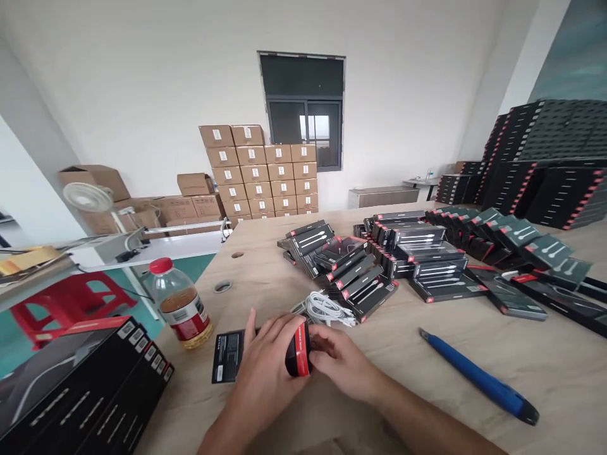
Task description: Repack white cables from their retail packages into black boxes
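Near the front of the wooden table (379, 379), my left hand (268, 360) is wrapped round a small black and red box (302, 351) that stands on end. My right hand (339, 363) is at the right side of the same box, its fingertips curled against the edge. Under and left of my left hand lies a flat black card or box (227, 358) with white print. A bundle of white cables (327, 308) rests just beyond my hands, beside a loose heap of black cable boxes (351, 265).
A bottle with a red cap (183, 309) stands at the left, behind large black boxes (95, 385). A blue tool (478, 373) lies at the right. More boxes (441, 262) are piled at the back right, with tall black stacks (526, 164) behind.
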`<action>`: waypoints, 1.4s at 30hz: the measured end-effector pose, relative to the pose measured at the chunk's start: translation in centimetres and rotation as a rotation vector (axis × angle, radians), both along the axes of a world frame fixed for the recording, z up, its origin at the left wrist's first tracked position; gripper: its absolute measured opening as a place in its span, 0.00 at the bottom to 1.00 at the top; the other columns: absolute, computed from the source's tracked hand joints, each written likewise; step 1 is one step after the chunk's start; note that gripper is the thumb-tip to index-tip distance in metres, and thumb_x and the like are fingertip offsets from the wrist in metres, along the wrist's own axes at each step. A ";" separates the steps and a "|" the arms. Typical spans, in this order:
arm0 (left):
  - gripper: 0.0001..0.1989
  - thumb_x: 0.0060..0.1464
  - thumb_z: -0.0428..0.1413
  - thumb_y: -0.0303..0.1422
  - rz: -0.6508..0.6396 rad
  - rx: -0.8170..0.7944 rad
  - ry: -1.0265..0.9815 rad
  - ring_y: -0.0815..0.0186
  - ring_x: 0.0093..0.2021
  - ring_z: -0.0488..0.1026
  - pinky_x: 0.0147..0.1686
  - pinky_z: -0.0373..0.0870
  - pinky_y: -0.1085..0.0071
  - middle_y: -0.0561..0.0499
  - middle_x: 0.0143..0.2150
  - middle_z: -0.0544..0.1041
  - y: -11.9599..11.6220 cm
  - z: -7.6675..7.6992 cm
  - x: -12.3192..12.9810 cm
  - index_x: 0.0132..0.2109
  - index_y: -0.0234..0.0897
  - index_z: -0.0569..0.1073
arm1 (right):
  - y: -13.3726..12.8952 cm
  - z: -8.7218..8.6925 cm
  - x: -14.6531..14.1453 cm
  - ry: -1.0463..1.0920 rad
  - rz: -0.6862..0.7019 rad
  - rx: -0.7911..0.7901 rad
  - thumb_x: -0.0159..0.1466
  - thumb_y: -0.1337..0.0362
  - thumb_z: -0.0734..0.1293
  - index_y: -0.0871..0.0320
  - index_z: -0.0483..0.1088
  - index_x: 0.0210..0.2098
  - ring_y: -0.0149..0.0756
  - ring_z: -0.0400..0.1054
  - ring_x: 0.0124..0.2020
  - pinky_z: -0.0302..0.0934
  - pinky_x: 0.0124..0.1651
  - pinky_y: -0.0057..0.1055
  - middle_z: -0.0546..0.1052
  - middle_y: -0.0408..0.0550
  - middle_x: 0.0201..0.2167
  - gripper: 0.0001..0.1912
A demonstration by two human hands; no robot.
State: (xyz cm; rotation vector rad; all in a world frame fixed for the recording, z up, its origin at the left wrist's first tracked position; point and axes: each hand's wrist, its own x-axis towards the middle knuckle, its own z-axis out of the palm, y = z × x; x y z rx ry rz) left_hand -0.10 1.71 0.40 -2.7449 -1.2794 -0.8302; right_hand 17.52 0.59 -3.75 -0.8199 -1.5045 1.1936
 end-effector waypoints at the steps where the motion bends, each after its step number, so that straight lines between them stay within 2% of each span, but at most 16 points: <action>1: 0.28 0.46 0.59 0.29 -0.006 -0.001 0.009 0.52 0.59 0.72 0.70 0.28 0.47 0.49 0.57 0.77 0.0 -0.1 0.1 0.57 0.47 0.67 | 0.1 0.1 0.0 0.011 0.004 -0.017 0.58 0.67 0.66 0.56 0.75 0.41 0.35 0.70 0.35 0.66 0.45 0.33 0.75 0.41 0.31 0.12; 7: 0.31 0.49 0.59 0.28 -0.057 0.018 0.054 0.54 0.60 0.70 0.70 0.24 0.47 0.48 0.59 0.76 -0.2 -0.2 0.6 0.61 0.48 0.65 | 0.3 0.6 0.1 0.084 0.020 -0.045 0.52 0.71 0.63 0.58 0.71 0.33 0.36 0.70 0.36 0.63 0.42 0.31 0.74 0.40 0.29 0.09; 19: 0.36 0.53 0.62 0.31 -0.076 0.029 0.032 0.53 0.61 0.70 0.70 0.24 0.44 0.49 0.60 0.75 -0.4 -0.7 0.4 0.67 0.52 0.61 | 0.2 0.9 0.4 0.096 0.089 -0.170 0.52 0.68 0.65 0.57 0.75 0.35 0.39 0.72 0.37 0.64 0.39 0.31 0.78 0.41 0.31 0.12; 27: 0.31 0.50 0.60 0.26 -0.077 -0.009 0.000 0.57 0.58 0.71 0.70 0.23 0.45 0.53 0.55 0.78 -0.9 -0.5 1.0 0.60 0.51 0.67 | 0.3 0.6 0.4 0.055 0.062 -0.143 0.51 0.68 0.64 0.58 0.74 0.32 0.38 0.71 0.36 0.63 0.39 0.31 0.77 0.41 0.30 0.10; 33: 0.33 0.45 0.57 0.22 -0.109 -0.030 -0.027 0.56 0.60 0.70 0.70 0.21 0.47 0.54 0.55 0.78 -1.1 -0.4 1.5 0.58 0.51 0.67 | 0.6 0.1 -0.2 0.004 -0.071 -0.049 0.47 0.71 0.61 0.58 0.71 0.30 0.36 0.68 0.34 0.61 0.39 0.30 0.74 0.39 0.28 0.12; 36: 0.32 0.45 0.56 0.22 -0.106 -0.059 -0.022 0.56 0.63 0.68 0.70 0.21 0.48 0.54 0.57 0.77 -1.1 -0.4 1.8 0.58 0.51 0.66 | 0.7 -0.1 -0.2 0.016 -0.190 -0.071 0.46 0.70 0.59 0.57 0.68 0.24 0.33 0.64 0.29 0.59 0.33 0.28 0.71 0.39 0.24 0.08; 38: 0.32 0.46 0.57 0.23 -0.092 -0.074 -0.023 0.57 0.63 0.68 0.70 0.22 0.48 0.55 0.58 0.76 -0.9 -0.3 1.8 0.58 0.51 0.65 | 0.7 0.0 -0.1 0.031 -0.215 -0.105 0.45 0.69 0.58 0.57 0.65 0.22 0.31 0.60 0.25 0.56 0.29 0.27 0.67 0.39 0.21 0.06; 40: 0.29 0.49 0.58 0.26 -0.069 -0.066 -0.028 0.57 0.63 0.68 0.71 0.24 0.46 0.54 0.59 0.75 -0.8 -0.4 1.6 0.57 0.51 0.65 | 0.5 0.4 0.2 0.033 -0.157 -0.145 0.46 0.68 0.58 0.57 0.67 0.23 0.31 0.61 0.24 0.56 0.27 0.27 0.68 0.39 0.21 0.07; 42: 0.26 0.52 0.60 0.30 -0.055 -0.043 -0.027 0.56 0.62 0.69 0.71 0.25 0.45 0.53 0.59 0.75 -0.6 -0.5 1.3 0.57 0.50 0.65 | 0.2 1.0 0.4 0.042 -0.064 -0.191 0.48 0.67 0.59 0.57 0.70 0.28 0.34 0.66 0.28 0.60 0.29 0.28 0.71 0.41 0.24 0.10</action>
